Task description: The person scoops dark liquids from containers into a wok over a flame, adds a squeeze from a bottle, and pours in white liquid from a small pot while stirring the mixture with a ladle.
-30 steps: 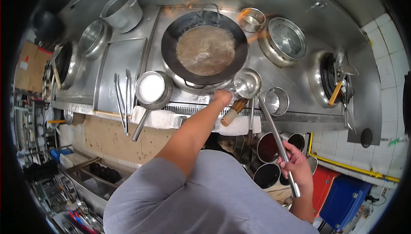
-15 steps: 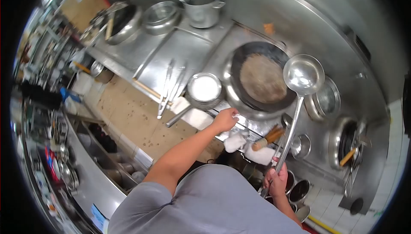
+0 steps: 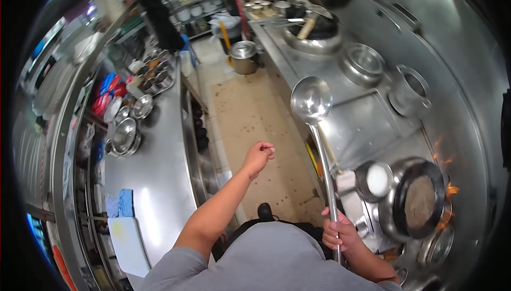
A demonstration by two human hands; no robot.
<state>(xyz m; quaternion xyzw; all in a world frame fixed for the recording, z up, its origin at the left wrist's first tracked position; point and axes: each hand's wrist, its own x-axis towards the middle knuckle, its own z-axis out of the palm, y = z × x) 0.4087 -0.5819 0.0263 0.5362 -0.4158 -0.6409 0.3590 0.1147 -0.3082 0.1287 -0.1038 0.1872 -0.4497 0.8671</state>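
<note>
My right hand [image 3: 339, 232] is wrapped round the long handle of a large metal ladle [image 3: 312, 100], its round bowl raised ahead of me over the aisle's right side. My left hand [image 3: 259, 157] hangs in mid-air above the brown floor, its fingers curled in and nothing visible in them. On the stove to my right sits a dark wok [image 3: 442, 182] with brownish liquid [image 3: 420, 202] in it. Beside the wok is a metal pot [image 3: 364, 183] with a round white top or content [image 3: 378, 179].
Flames [image 3: 452, 190] rise at the wok's far edge. A steel counter [image 3: 159, 184] on the left carries metal bowls [image 3: 124, 135], a blue cloth [image 3: 125, 202] and a white board [image 3: 128, 246]. A lidded pot [image 3: 243, 57] stands on the aisle floor [image 3: 266, 110]. Another person [image 3: 158, 17] is at far left.
My view has turned left from the stove toward the aisle and left counter. My left hand has left the stove's front edge for the aisle. The ladle stays in my right hand.
</note>
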